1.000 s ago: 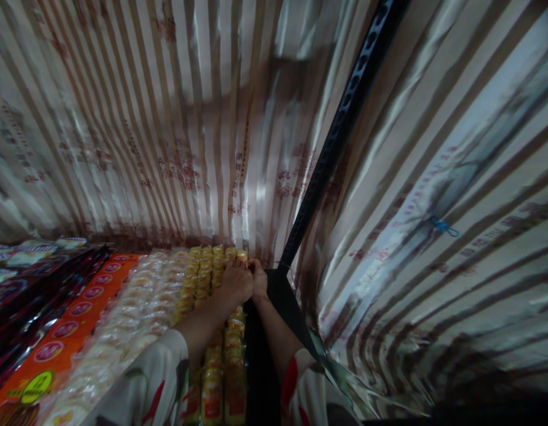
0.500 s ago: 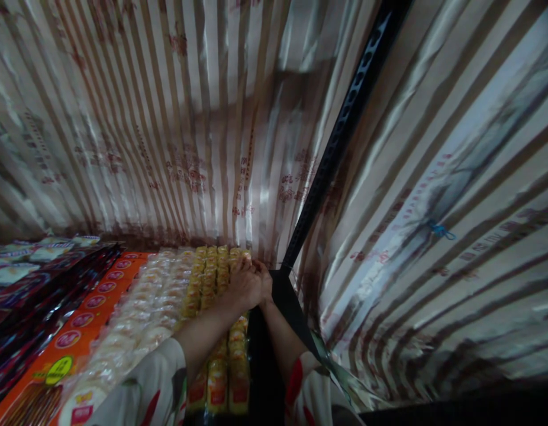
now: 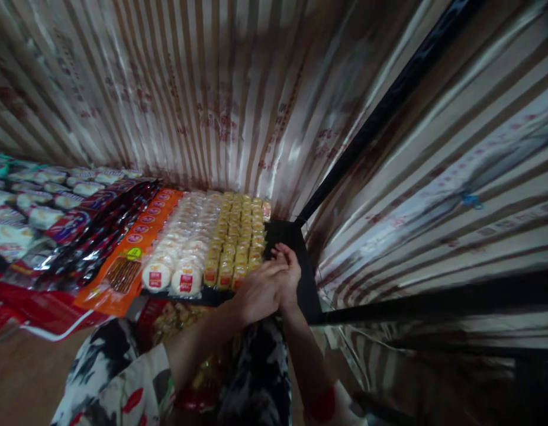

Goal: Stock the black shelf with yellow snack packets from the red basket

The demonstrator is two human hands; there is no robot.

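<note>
My left hand (image 3: 256,293) and my right hand (image 3: 290,273) are close together, the left lying partly over the right, at the front right corner of a shelf. They hover over a bare black strip of the shelf (image 3: 296,236), just right of rows of small yellow snack packs (image 3: 238,236). The right hand's fingers stretch forward with nothing seen in them. The left hand's fingers are hidden against the right hand. Both forearms wear patterned white sleeves.
Left of the yellow packs lie rows of round white cakes (image 3: 180,248), an orange package (image 3: 136,248) and dark red packets (image 3: 100,231). A shiny striped sheet (image 3: 212,89) lines the back and right side. A black perforated post (image 3: 389,100) rises at the corner. More packs (image 3: 167,319) lie below.
Both hands have drawn back from the far end of the yellow rows to the shelf's front edge. The view has pulled back and down, showing more of the shelf.
</note>
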